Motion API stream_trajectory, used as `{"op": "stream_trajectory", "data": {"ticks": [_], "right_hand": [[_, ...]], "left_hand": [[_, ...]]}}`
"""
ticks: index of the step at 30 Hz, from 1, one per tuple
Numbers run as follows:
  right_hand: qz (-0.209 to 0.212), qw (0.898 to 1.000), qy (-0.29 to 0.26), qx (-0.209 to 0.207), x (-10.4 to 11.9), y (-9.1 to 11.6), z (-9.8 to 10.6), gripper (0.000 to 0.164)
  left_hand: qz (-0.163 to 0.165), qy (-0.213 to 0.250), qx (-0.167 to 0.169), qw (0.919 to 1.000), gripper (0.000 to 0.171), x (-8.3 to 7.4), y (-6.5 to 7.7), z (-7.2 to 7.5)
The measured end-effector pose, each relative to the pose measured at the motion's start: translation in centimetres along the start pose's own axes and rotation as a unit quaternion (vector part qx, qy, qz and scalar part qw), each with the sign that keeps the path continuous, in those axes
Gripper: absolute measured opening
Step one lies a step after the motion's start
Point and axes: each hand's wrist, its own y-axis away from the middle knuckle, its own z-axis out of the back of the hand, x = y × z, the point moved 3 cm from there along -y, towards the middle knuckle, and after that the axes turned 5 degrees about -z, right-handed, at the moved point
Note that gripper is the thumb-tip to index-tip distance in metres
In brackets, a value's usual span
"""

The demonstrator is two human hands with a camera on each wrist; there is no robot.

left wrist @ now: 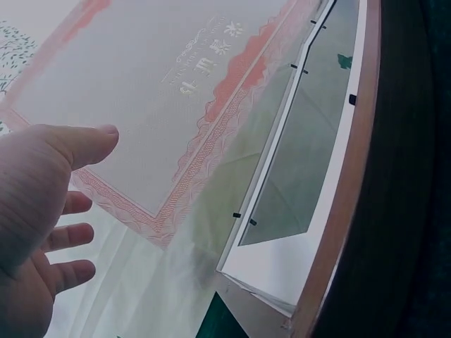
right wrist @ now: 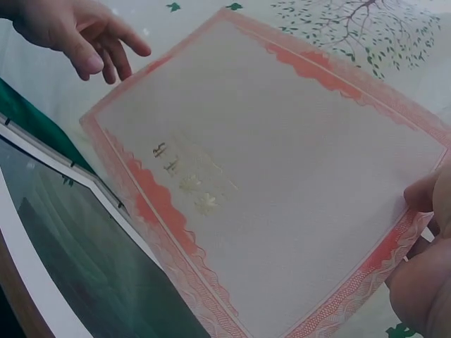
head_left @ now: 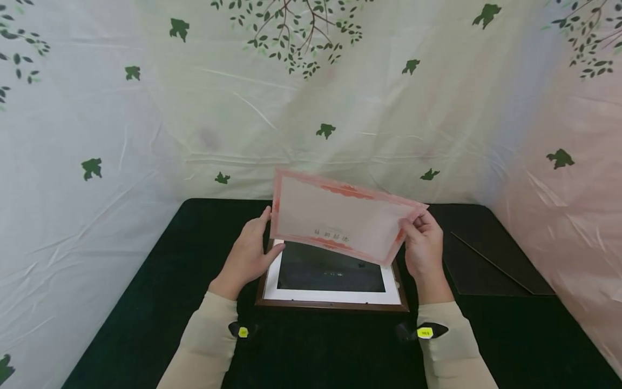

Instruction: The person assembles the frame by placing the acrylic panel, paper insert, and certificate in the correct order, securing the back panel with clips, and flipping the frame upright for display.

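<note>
A certificate sheet with a red patterned border is tilted up above a picture frame; its gold lettering appears upside down in the head view. My right hand pinches the sheet's right edge between thumb and fingers. At the opposite edge is my left hand, thumb and fingers spread, not gripping the paper. In the left wrist view, that thumb overlaps a corner of the sheet. The brown frame lies on the table with a white mat around a dark, reflective window, partly hidden by the sheet.
To the right, a dark flat panel lies on the table with a thin strip angled across it. Dark green cloth covers the table. Behind it hangs a pale curtain printed with leaves and birds. Small black tabs line the frame's inner edge.
</note>
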Motion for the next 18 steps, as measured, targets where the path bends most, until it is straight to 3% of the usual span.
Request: {"op": "stream_trajectory", "data": {"ticks": [9, 18], "right_hand": [[0.032, 0.998, -0.037, 0.037, 0.41, 0.36, -0.21, 0.020], [0.028, 0.998, -0.035, 0.033, 0.14, 0.47, -0.50, 0.021]], "left_hand": [[0.034, 0.013, 0.023, 0.9991, 0.094, -0.10, -0.28, -0.04], [0.030, 0.018, 0.012, 0.9993, 0.096, 0.30, -0.25, -0.14]]}}
